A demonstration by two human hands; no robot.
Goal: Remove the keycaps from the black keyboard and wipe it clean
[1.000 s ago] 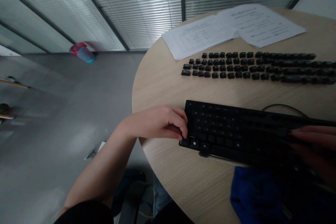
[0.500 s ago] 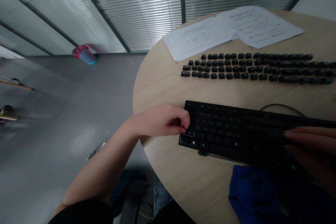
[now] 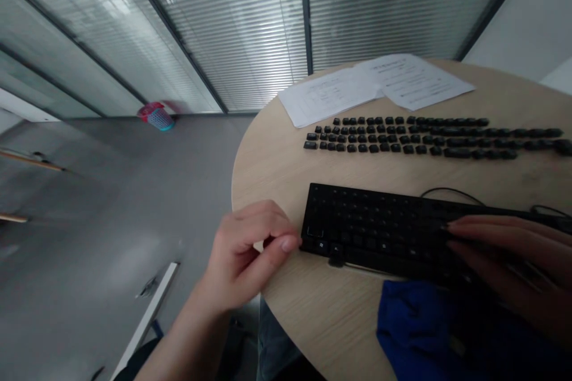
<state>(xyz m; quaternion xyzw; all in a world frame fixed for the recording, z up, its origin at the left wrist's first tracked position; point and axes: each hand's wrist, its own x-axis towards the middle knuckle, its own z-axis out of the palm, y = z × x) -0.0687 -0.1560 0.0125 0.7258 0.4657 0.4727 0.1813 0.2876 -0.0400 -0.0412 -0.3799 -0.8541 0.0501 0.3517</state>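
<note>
A black keyboard [image 3: 375, 208], with keycaps off over most of its left part, lies at a slant on the round table. My left hand [image 3: 252, 250] is closed, thumb and forefinger meeting at the keyboard's near left corner. Over the keyboard's right part is my right hand [image 3: 518, 250], its fingers pressed together. A small dark bit shows at those fingertips, too dim to name. Beyond the keyboard, loose black keycaps [image 3: 386, 138] stand in several rows. A blue cloth [image 3: 409, 321] lies at the near side, partly under the right hand.
Printed papers [image 3: 330, 95] lie at the table's far edge, by a glass wall with blinds [image 3: 250, 30]. A cable [image 3: 451, 190] loops behind the keyboard. The table's curved left edge [image 3: 233, 172] drops to the grey floor, where a red and blue basket [image 3: 156, 116] stands.
My left hand has slid from on top of the keyboard's left edge toward its near corner, and the thumb now shows. My right hand remains over the keyboard. The view has shifted.
</note>
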